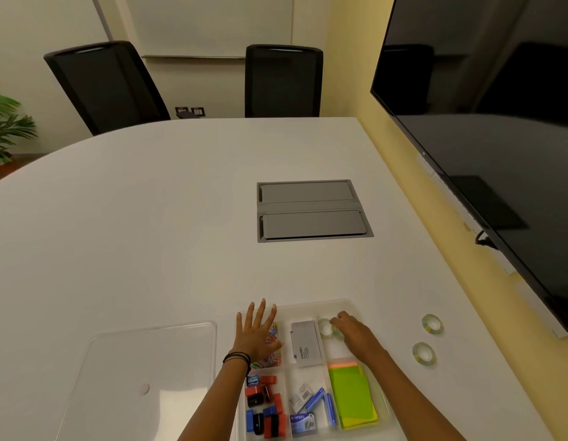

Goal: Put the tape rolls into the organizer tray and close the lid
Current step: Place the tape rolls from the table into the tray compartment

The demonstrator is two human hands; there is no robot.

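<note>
**Right hand at the tray's far-right compartment**

The right hand [356, 334] lies curled over a tape roll [324, 328] in the tray [349, 303]; whether it grips a second roll underneath, I cannot tell. The left hand [257, 334] rests flat, fingers spread, on the tray's far-left corner. Two rolls [432, 324] [423, 353] lie right of the tray, the lid [123, 361] left.

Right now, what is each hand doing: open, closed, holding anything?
Left hand: open, fingers spread, flat over the organizer tray, holding nothing.
Right hand: curled over a tape roll; grip cannot be told.
</note>
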